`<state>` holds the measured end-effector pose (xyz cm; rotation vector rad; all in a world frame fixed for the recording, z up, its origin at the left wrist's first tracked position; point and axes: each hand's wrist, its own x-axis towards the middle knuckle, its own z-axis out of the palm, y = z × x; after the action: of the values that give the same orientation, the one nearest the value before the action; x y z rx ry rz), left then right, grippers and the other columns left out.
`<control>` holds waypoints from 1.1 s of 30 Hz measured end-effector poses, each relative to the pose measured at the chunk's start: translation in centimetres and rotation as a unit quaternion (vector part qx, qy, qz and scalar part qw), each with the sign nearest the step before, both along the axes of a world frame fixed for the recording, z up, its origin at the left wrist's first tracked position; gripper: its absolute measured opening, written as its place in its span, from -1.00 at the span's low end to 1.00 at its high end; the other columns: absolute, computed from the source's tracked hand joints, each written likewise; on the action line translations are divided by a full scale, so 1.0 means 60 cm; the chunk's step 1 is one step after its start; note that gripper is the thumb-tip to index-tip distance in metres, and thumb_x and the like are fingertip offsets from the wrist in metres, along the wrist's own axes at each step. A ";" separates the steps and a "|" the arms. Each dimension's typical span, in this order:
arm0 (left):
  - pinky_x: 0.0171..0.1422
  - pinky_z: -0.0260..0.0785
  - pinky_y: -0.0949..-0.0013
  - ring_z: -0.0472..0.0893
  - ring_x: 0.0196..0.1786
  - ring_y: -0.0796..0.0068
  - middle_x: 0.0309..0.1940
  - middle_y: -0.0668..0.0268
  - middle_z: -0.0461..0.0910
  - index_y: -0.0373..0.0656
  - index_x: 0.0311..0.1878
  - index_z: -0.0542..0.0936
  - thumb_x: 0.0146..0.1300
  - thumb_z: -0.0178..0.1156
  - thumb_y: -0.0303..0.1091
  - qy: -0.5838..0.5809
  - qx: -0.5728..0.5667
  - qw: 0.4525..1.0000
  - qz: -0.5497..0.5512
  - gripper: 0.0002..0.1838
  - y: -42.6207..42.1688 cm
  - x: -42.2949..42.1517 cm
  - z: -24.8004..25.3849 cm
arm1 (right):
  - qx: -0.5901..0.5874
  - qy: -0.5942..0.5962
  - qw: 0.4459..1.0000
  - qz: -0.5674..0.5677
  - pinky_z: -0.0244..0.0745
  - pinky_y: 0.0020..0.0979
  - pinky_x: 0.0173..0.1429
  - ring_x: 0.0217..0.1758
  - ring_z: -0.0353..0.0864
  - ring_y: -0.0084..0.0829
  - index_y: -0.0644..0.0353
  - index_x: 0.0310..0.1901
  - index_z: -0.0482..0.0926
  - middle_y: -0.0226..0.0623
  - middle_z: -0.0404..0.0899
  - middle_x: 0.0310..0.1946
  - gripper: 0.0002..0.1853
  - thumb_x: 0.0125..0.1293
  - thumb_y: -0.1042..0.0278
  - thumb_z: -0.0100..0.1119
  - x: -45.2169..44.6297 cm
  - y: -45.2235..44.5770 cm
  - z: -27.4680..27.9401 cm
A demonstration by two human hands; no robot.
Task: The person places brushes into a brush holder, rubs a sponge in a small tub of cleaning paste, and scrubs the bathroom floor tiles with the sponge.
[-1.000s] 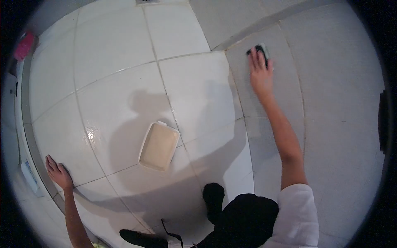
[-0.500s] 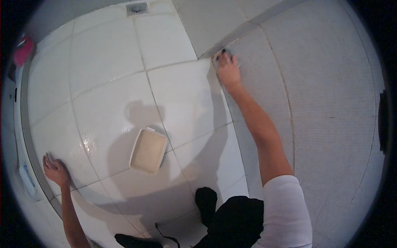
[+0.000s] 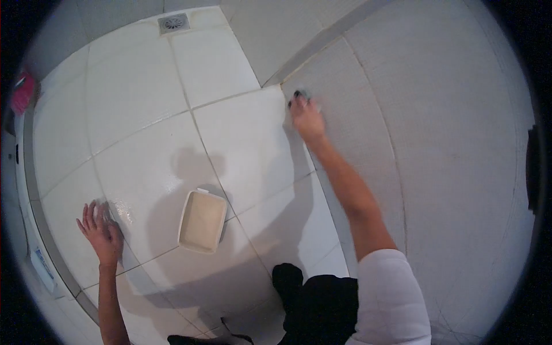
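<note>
At the foot of the grey tiled wall [image 3: 437,149], my right hand [image 3: 307,122] grips a small grey-and-dark object [image 3: 298,95]. It is partly covered by my fingers and too blurred to name. My right hand is close to the corner where the wall meets the white floor. On the left, my left hand [image 3: 103,234] is open over the white floor tiles [image 3: 129,190], its fingers spread and apparently resting on them. Between the hands stands a cream rectangular plastic tub [image 3: 202,221], with pale, cloudy-looking contents or a pale bottom.
A metal floor drain [image 3: 173,23] lies at the far end. Something pink [image 3: 23,93] sits at the left edge beside a raised sill [image 3: 54,253]. Wet patches shine on the floor near my left hand. My black-clad legs [image 3: 322,310] are at the bottom.
My right hand has slid a little along the wall's base, away from the corner towards me. My left hand has shifted right over the floor, its fingers more spread. The view has moved slightly.
</note>
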<state>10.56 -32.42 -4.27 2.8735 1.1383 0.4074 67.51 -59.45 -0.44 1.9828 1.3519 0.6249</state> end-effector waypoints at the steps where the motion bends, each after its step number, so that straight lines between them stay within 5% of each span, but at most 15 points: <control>1: 0.52 -0.39 -0.21 0.11 0.47 0.08 0.32 0.20 0.29 -0.05 0.22 0.44 0.06 0.02 -0.40 -0.001 -0.014 1.000 -0.015 -0.45 -0.009 0.009 0.008 | -0.083 0.023 0.996 0.001 0.26 -0.06 0.25 0.36 0.29 -0.23 0.28 0.16 0.48 -0.21 0.36 0.30 -0.54 0.22 0.33 0.03 -0.027 -0.028 -0.022; 4: 0.53 -0.42 -0.24 0.12 0.47 0.05 0.29 0.19 0.31 -0.06 0.18 0.45 0.04 0.03 -0.43 -0.002 -0.041 0.998 -0.037 -0.47 -0.029 0.011 0.030 | -0.046 0.063 0.997 0.001 0.26 -0.09 0.27 0.38 0.27 -0.28 0.26 0.11 0.52 -0.24 0.31 0.35 -0.56 0.18 0.33 0.04 -0.098 -0.127 0.020; 8: 0.53 -0.44 -0.24 0.10 0.48 0.06 0.30 0.20 0.31 -0.05 0.19 0.44 0.04 0.04 -0.44 0.020 -0.030 0.997 -0.069 -0.46 -0.019 -0.036 0.047 | 0.030 0.043 0.998 -0.032 0.18 -0.10 0.29 0.40 0.24 -0.35 0.09 0.21 0.47 -0.44 0.16 0.45 -0.45 0.10 0.35 0.19 -0.198 -0.324 0.188; 10: 0.53 -0.44 -0.23 0.09 0.48 0.06 0.30 0.21 0.30 -0.04 0.19 0.44 0.04 0.04 -0.44 0.024 -0.021 0.996 -0.080 -0.46 -0.014 -0.054 0.040 | 0.039 -0.066 0.990 -0.122 0.07 -0.05 0.31 0.41 0.22 -0.36 0.04 0.30 0.38 -0.55 0.16 0.46 -0.40 0.16 0.37 0.11 -0.249 -0.344 0.304; 12: 0.53 -0.44 -0.23 0.07 0.49 0.05 0.29 0.21 0.32 -0.04 0.18 0.46 0.02 0.04 -0.45 0.012 -0.032 0.998 -0.051 -0.46 -0.008 -0.058 0.042 | 0.155 -0.188 0.967 -0.071 -0.02 -0.04 0.34 0.43 0.19 -0.34 0.04 0.36 0.30 -0.51 0.12 0.48 -0.31 0.12 0.42 0.11 -0.237 -0.329 0.352; 15: 0.54 -0.39 -0.23 0.12 0.46 0.06 0.27 0.21 0.33 -0.01 0.17 0.47 -0.02 0.05 -0.47 -0.010 -0.040 0.996 -0.074 -0.44 -0.024 -0.020 0.029 | 0.278 -0.140 0.942 -0.122 0.02 0.00 0.33 0.44 0.15 -0.33 0.06 0.36 0.30 -0.43 0.13 0.47 -0.29 0.08 0.44 0.12 -0.215 -0.259 0.295; 17: 0.53 -0.32 -0.24 0.18 0.41 0.07 0.25 0.21 0.35 0.01 0.16 0.48 -0.04 0.08 -0.49 -0.041 -0.082 0.990 -0.111 -0.43 -0.058 0.020 0.044 | 0.163 0.018 0.978 -0.128 0.08 0.06 0.30 0.44 0.14 -0.29 0.07 0.33 0.33 -0.33 0.19 0.44 -0.30 0.05 0.43 0.15 -0.180 -0.250 0.163; 19: 0.50 -0.19 -0.21 0.25 0.35 0.07 0.19 0.20 0.39 0.00 0.15 0.49 -0.07 0.11 -0.53 -0.048 -0.131 0.979 -0.147 -0.41 -0.097 0.055 0.083 | -0.038 0.072 0.997 -0.001 0.14 0.08 0.28 0.41 0.17 -0.20 0.09 0.28 0.37 -0.26 0.24 0.40 -0.30 -0.01 0.40 0.21 -0.169 -0.280 0.028; 24: 0.14 0.38 0.21 0.50 0.03 0.13 0.04 0.18 0.47 -0.13 0.14 0.50 0.07 0.14 -0.55 -0.123 -0.335 0.924 -0.141 -0.52 -0.155 0.082 0.097 | 0.183 0.344 0.901 -0.191 0.17 0.01 0.33 0.33 0.20 -0.01 0.15 0.19 0.47 -0.16 0.18 0.41 -0.33 -0.08 0.28 0.27 -0.239 -0.206 0.015; 26: 0.00 0.44 0.34 0.55 -0.07 0.30 0.01 0.16 0.48 -0.17 0.18 0.48 0.22 0.15 -0.44 -0.145 -0.550 0.823 -0.020 -0.58 -0.169 0.099 0.100 | 0.290 0.469 0.806 -0.215 0.13 0.05 0.38 0.31 0.20 0.13 0.15 0.15 0.50 -0.07 0.14 0.41 -0.39 -0.04 0.26 0.24 -0.266 -0.187 0.005; 27: 0.00 0.44 0.34 0.55 -0.07 0.30 0.01 0.16 0.48 -0.17 0.18 0.48 0.22 0.15 -0.44 -0.139 -0.545 0.827 -0.007 -0.58 -0.175 0.101 0.086 | 0.213 0.440 0.849 -0.204 0.13 0.08 0.38 0.29 0.19 0.24 0.16 0.22 0.42 0.00 0.09 0.42 -0.35 0.00 0.25 0.21 -0.273 -0.191 -0.016; 30: -0.04 0.43 0.40 0.53 -0.15 0.50 -0.02 0.26 0.50 -0.17 0.22 0.46 0.34 0.10 -0.35 -0.163 -0.616 0.770 0.031 -0.61 -0.189 0.110 0.060 | 0.274 0.408 0.853 -0.177 0.20 0.08 0.35 0.30 0.18 0.27 0.15 0.28 0.32 -0.03 0.03 0.45 -0.28 0.00 0.23 0.22 -0.284 -0.199 -0.049; 31: -0.05 0.44 0.42 0.54 -0.15 0.52 -0.08 0.26 0.53 -0.22 0.21 0.46 0.35 0.10 -0.33 -0.165 -0.667 0.724 0.059 -0.61 -0.193 0.117 0.065 | 0.251 0.438 0.826 -0.252 0.26 0.08 0.32 0.32 0.14 0.29 0.15 0.31 0.24 -0.06 -0.05 0.48 -0.24 0.01 0.24 0.21 -0.287 -0.195 -0.042; 33: -0.06 0.47 0.45 0.57 -0.19 0.57 -0.18 0.30 0.58 -0.29 0.17 0.47 0.39 0.07 -0.31 -0.165 -0.719 0.669 0.093 -0.64 -0.199 0.123 0.072 | 0.279 0.471 0.816 -0.186 0.36 0.04 0.26 0.26 0.32 0.14 0.24 0.27 0.27 0.04 0.17 0.37 -0.32 0.05 0.29 0.14 -0.282 -0.201 -0.036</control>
<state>17.96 -44.39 0.06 1.2224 0.9338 -0.0490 50.56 -71.52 -2.62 3.1759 1.2696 -0.2704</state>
